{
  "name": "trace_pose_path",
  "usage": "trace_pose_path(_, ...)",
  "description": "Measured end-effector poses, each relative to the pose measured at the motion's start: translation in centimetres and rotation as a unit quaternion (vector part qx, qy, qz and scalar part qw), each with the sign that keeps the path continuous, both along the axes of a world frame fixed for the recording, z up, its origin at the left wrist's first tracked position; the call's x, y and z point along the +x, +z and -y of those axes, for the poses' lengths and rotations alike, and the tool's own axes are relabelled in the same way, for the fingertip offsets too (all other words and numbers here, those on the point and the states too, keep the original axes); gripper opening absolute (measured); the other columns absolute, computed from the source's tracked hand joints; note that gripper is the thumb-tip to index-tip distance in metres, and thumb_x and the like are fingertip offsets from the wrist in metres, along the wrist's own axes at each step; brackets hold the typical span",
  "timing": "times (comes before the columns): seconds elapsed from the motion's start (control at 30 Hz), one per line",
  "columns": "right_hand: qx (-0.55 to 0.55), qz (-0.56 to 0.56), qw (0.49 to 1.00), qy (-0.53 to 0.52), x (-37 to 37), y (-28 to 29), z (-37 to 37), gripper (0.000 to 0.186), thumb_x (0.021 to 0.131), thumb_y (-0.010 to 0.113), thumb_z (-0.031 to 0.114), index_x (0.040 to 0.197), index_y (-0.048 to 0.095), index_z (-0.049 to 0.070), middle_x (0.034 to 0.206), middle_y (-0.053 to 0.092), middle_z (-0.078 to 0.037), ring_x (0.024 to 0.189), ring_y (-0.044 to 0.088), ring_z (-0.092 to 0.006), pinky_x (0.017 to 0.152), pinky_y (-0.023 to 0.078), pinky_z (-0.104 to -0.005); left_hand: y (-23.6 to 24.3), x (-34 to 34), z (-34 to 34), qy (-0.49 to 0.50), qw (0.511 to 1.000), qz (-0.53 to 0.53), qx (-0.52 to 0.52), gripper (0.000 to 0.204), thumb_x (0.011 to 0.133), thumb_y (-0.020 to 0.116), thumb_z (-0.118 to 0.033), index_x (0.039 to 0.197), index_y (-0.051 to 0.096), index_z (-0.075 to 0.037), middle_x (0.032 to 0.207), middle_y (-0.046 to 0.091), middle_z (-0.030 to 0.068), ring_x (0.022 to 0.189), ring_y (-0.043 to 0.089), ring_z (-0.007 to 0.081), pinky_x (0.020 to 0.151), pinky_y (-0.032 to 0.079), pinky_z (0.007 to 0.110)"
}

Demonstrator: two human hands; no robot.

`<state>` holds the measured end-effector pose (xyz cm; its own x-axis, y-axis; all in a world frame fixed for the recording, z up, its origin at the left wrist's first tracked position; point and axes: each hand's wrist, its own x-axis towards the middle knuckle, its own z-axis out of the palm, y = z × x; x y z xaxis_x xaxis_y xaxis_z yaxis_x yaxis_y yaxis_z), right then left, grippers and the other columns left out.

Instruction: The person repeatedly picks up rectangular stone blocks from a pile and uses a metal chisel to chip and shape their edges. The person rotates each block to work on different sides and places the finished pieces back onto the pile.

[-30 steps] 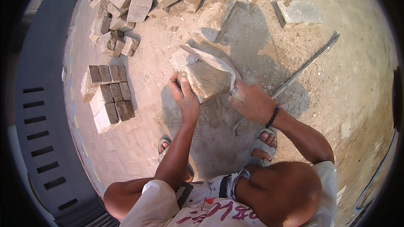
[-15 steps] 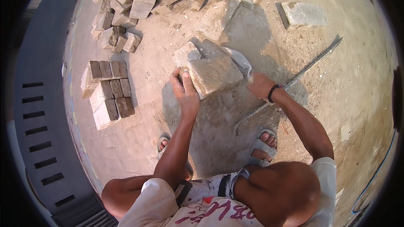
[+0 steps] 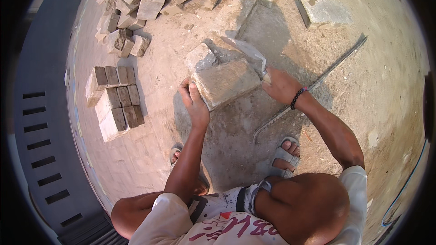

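Observation:
A pale rectangular paving block [image 3: 229, 84] lies in front of me, slightly turned. My left hand [image 3: 194, 102] grips its left end, thumb on top and fingers round the side. In my right hand [image 3: 282, 86] is the handle of a pointed trowel [image 3: 247, 49]; the fingers are closed round it. The trowel's metal blade reaches leftward over the far edge of the block, its tip away from me. Just beyond the block's left end sits a smaller broken block piece [image 3: 196, 59] with a dark grey patch on one side.
A loose pile of blocks [image 3: 152, 4] fills the far left. Nearer, a neat stack of blocks [image 3: 119, 100] stands on the left. One block [image 3: 327, 13] lies at far right. A long bent metal bar [image 3: 313, 86] runs past my right wrist. A dark slotted panel [image 3: 38, 122] borders the left.
The trowel has swung up from the block's right side, so its blade now points left above the far edge. My left hand stays on the block.

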<state>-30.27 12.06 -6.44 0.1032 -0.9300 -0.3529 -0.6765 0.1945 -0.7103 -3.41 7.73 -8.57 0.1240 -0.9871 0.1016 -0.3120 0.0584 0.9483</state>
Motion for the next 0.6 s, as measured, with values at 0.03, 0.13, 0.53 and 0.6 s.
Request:
trace_pose_path(0.03, -0.005, 0.040, 0.999, 0.004, 2.1, 3.5, -0.2, 0.040, 0.089, 0.059, 0.028, 0.111, 0.056, -0.006, 0.094, 0.067, -0.030, 0.095, 0.063, -0.0474, 0.085, 0.050, -0.0517, 0.1, 1.0, -0.1, 0.004, 1.000, 0.022, -0.005, 0.042, 0.107, 0.039, -0.036, 0.126, 0.047, 0.001, 0.119, 0.054, 0.0125, 0.111, 0.051, 0.0197, 0.098, 0.041, 0.035)
trace_pose_path(0.13, -0.045, 0.048, 0.997, 0.035, 4.8, 2.9, -4.7, 0.039, 0.088, 0.059, 0.028, 0.108, 0.056, -0.006, 0.094, 0.066, -0.031, 0.095, 0.063, -0.0475, 0.084, 0.050, -0.0511, 0.0, 0.6, -0.4, 0.005, 1.000, 0.031, 0.002, 0.041, 0.107, 0.038, -0.034, 0.125, 0.046, 0.002, 0.118, 0.053, 0.0134, 0.111, 0.050, 0.0209, 0.099, 0.039, 0.036)
trace_pose_path(0.53, 0.016, -0.011, 1.000, -0.021, 2.2, -3.0, -5.6, 0.039, 0.089, 0.061, 0.023, 0.112, 0.055, -0.008, 0.094, 0.065, -0.032, 0.094, 0.063, -0.0484, 0.081, 0.050, -0.0491, 0.6, -1.5, -1.7, 0.015, 0.998, -0.057, 0.036, 0.041, 0.107, 0.036, -0.030, 0.131, 0.043, 0.003, 0.122, 0.052, 0.0148, 0.115, 0.050, 0.0213, 0.102, 0.039, 0.036)
trace_pose_path(0.6, 0.016, -0.014, 0.997, -0.072, -0.2, -4.4, -5.1, 0.040, 0.089, 0.060, 0.024, 0.114, 0.054, -0.007, 0.094, 0.065, -0.031, 0.094, 0.062, -0.0493, 0.081, 0.050, -0.0498, 0.4, -1.8, -0.8, 0.000, 0.999, -0.045, 0.028, 0.044, 0.107, 0.036, -0.034, 0.134, 0.043, 0.000, 0.126, 0.051, 0.0136, 0.118, 0.050, 0.0204, 0.102, 0.040, 0.035)
